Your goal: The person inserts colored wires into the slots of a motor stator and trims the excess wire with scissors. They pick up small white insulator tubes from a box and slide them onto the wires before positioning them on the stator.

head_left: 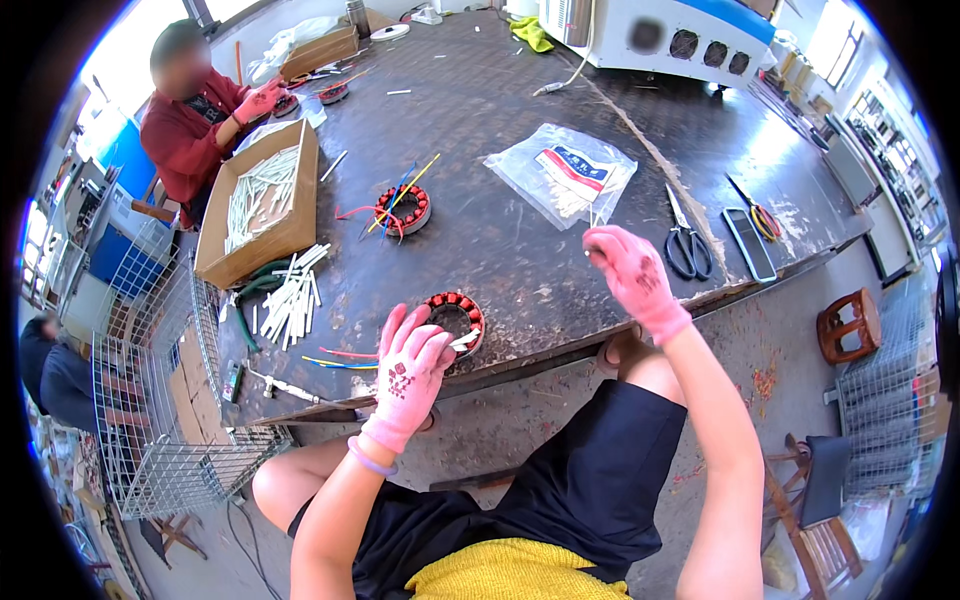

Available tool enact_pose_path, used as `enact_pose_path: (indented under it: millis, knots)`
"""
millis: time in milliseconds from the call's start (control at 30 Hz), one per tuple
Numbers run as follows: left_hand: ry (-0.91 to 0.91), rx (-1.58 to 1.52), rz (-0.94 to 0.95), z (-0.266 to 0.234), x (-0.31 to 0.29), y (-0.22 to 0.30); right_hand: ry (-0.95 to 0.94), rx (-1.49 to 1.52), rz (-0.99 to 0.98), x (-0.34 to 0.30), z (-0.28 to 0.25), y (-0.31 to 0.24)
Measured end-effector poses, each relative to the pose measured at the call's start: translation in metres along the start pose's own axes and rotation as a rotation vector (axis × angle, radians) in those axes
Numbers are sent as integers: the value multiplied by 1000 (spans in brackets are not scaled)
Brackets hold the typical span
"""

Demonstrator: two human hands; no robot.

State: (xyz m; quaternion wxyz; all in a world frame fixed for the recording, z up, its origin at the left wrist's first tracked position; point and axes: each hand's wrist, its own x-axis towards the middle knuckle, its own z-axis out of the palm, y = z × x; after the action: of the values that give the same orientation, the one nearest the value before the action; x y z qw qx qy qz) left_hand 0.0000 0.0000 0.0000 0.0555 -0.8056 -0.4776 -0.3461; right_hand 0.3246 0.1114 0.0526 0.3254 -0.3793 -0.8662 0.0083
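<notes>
The left hand (412, 375), in a pink glove, is lying spread over the near stator ring (456, 322), fingers resting on its red-wound rim at the worktop (520, 250) edge. The right hand (632, 272), gloved too, is pinching a thin pale sleeve (592, 215) between fingertips, lifted to the right of that ring. Beyond the ring, a clear plastic bag (562, 172) is lying flat; right of it, black scissors (686, 245). Left of the ring, loose white tubes (290, 295) are scattered beside a cardboard box (262, 205). A second wound ring (402, 210) is sitting further back.
</notes>
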Motion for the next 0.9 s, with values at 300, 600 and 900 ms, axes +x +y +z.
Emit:
enact_pose_path:
  millis: [300,600,900]
  knots:
    - [17,0,-3,-1,4,1,31,1279,581,-68,-2,-169]
    - [12,12,-17,-2,0,3,84,1317,833,-55,-17,-178]
    - [21,2,-20,-2,0,2,18,1035,831,-48,-27,-183]
